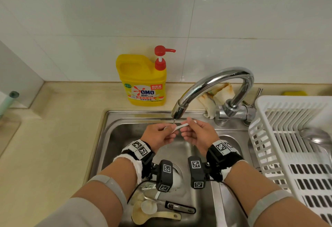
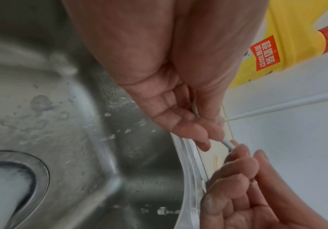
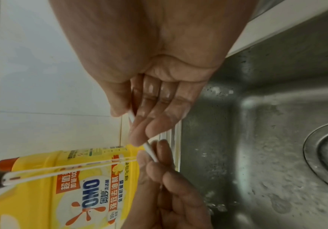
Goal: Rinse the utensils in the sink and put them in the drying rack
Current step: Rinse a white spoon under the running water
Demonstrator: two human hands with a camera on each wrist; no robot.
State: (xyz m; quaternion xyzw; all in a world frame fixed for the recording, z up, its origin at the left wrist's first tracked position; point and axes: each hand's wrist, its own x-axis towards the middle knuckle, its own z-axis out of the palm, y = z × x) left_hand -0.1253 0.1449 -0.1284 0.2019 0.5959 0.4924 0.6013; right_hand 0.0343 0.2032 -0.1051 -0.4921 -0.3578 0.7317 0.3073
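Observation:
Both hands hold one thin white utensil (image 1: 181, 126) just under the faucet spout (image 1: 177, 111), above the steel sink (image 1: 125, 117). My left hand (image 1: 170, 131) pinches one end, and my right hand (image 1: 186, 127) pinches the other. A thin stream of water falls onto it. The left wrist view shows the left fingers (image 2: 208, 133) curled on the white handle (image 2: 228, 143). The right fingers (image 3: 139, 131) pinch the same handle (image 3: 149, 151) in the right wrist view. More utensils lie at the sink's near end: a white spoon (image 1: 149, 207), a beige scoop (image 1: 158, 216) and a black-handled tool (image 1: 180, 207).
A white plastic drying rack (image 1: 280, 154) stands right of the sink with a metal ladle (image 1: 316, 137) in it. A yellow detergent pump bottle (image 1: 143, 82) stands behind the sink. A crumpled cloth (image 1: 215, 94) and a yellow sponge (image 1: 294, 93) lie by the wall.

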